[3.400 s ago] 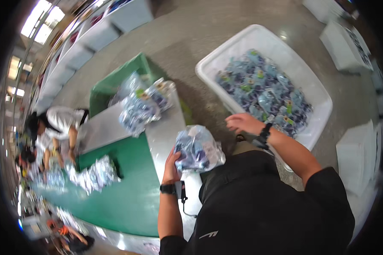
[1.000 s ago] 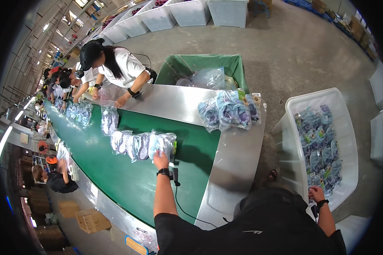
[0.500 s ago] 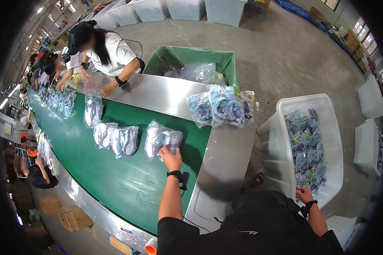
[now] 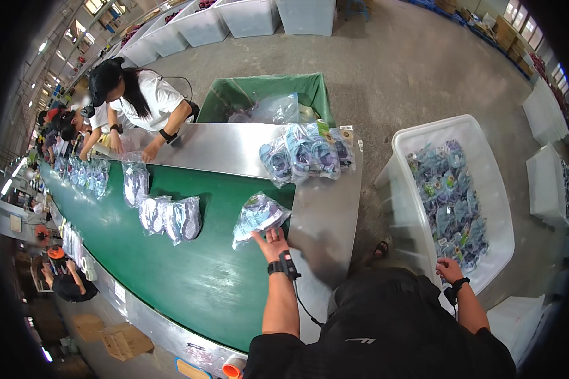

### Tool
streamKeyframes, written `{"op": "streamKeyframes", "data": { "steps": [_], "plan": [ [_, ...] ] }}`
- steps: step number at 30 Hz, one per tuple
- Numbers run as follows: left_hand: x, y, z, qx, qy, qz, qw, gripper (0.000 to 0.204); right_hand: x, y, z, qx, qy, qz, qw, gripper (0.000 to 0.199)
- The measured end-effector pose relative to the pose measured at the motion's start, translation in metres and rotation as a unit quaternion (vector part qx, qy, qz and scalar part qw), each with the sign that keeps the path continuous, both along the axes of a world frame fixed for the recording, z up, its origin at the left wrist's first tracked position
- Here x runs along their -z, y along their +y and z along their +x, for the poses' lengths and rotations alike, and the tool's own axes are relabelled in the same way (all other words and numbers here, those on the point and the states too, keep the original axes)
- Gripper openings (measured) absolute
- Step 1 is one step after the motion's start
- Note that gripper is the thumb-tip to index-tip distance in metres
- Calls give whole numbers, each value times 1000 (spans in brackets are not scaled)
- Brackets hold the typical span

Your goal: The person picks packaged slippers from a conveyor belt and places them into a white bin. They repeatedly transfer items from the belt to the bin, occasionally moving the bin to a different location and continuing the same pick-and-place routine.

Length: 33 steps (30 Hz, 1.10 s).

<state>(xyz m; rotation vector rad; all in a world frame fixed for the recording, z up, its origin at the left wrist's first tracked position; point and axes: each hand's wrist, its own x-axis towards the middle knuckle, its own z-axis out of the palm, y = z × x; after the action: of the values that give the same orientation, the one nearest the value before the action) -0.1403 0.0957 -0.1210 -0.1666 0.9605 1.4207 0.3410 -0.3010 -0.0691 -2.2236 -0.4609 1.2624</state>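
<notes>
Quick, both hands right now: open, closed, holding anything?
Left hand: open, fingers spread, touching the clear bag on the green belt.
Right hand: at the white bin rim; grip cannot be told.

Green conveyor belt [image 4: 189,278] w/ clear product bags [image 4: 171,218], steel end plate [image 4: 325,221] w/ bag pile [image 4: 306,155]

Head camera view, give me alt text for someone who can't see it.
A person's left hand touches a clear bag of blue items on a green conveyor belt, while the right hand reaches into a white bin of similar bags. More bags lie along the belt, where other workers stand.
</notes>
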Motion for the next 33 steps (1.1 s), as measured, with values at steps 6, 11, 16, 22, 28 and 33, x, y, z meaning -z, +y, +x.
{"op": "streamKeyframes", "data": {
  "steps": [6, 11, 16, 22, 28, 33],
  "plan": [
    [-24, 12, -37, -23, 78, -150, 985, 76, 30, -20, 12, -3, 27, -14, 1000, 33],
    [-44, -19, -38, -17, -16, -21, 1000, 63, 51, -22, 35, 6, 21, 26, 999, 32],
    [-75, -42, -18, 160, 13, 139, 977, 63, 62, -9, 53, 1, 11, 68, 998, 29],
    [-145, -69, 42, 307, 63, 120, 942, 65, 14, 56, 63, -99, -33, 221, 970, 23],
    [-199, -100, 130, 504, -89, 93, 854, 61, -81, 166, 20, -100, 211, 279, 931, 45],
    [-195, -120, 195, 570, -25, 4, 821, 66, -114, 205, -3, -194, 375, 226, 878, 44]
  ]
}}
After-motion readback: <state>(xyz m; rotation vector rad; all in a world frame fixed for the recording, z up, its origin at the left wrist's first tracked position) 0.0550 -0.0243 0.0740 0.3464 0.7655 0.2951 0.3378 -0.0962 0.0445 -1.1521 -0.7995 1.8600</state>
